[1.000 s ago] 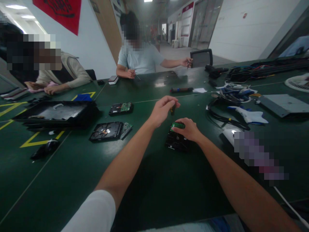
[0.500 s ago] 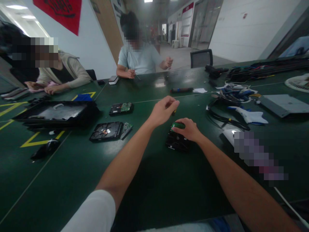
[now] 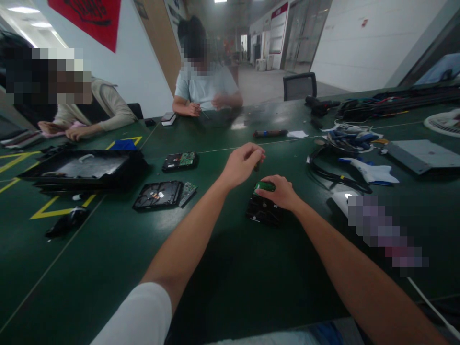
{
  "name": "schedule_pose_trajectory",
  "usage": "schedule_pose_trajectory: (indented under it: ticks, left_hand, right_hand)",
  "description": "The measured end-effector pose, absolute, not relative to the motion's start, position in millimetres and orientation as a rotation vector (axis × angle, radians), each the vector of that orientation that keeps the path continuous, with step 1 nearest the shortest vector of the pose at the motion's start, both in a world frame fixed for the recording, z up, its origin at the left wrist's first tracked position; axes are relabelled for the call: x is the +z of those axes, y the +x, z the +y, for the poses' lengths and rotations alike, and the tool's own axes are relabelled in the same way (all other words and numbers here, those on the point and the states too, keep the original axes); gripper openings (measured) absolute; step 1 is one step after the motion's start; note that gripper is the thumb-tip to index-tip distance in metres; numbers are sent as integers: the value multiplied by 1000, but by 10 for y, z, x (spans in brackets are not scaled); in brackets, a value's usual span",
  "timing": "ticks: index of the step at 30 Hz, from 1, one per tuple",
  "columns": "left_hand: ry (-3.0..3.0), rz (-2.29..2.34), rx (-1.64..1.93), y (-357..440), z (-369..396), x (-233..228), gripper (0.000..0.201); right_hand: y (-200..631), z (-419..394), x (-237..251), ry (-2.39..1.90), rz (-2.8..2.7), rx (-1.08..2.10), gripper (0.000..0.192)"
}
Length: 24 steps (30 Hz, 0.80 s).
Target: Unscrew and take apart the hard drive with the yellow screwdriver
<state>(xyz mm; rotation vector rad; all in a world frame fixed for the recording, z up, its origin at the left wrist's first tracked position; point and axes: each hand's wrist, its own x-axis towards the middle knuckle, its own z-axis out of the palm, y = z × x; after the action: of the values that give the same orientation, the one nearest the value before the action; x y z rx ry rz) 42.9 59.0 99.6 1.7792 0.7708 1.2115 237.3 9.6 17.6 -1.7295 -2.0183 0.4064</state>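
Flat on the desk (image 3: 108, 268) lies the drive (image 3: 263, 211), a dense, stiff metal block with a fragile green board (image 3: 265, 186) on top, so it is best held by its edges. Right hand (image 3: 282, 192) presses down on it, fingers closed over the board; left hand (image 3: 241, 165) pinches a small driver (image 3: 257, 166) upright just above.

— What's at left of the frame on the green tabletop (image 3: 108, 249)?
— An opened hard drive (image 3: 158, 195), another drive (image 3: 180, 161) behind it, a black tray (image 3: 84, 168).
— And right?
— Tangled cables (image 3: 345, 139), grey flat box (image 3: 422, 155); two people seated across.
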Motion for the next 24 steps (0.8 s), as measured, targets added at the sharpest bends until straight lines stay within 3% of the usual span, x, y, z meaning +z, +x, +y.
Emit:
schedule_pose_trajectory:
  ticks: [8, 15, 24]
  left_hand:
    - [1249, 688, 1202, 534, 553, 1009, 19]
    - [1422, 733, 1218, 515, 582, 947, 34]
    - [1511, 772, 1196, 492, 576, 970, 34]
  right_hand:
    - [2375, 88, 177, -1723, -2021, 397, 43]
    - [2357, 80, 198, -1698, -2021, 407, 41]
    - [2366, 81, 193, -1728, -2001, 420, 41]
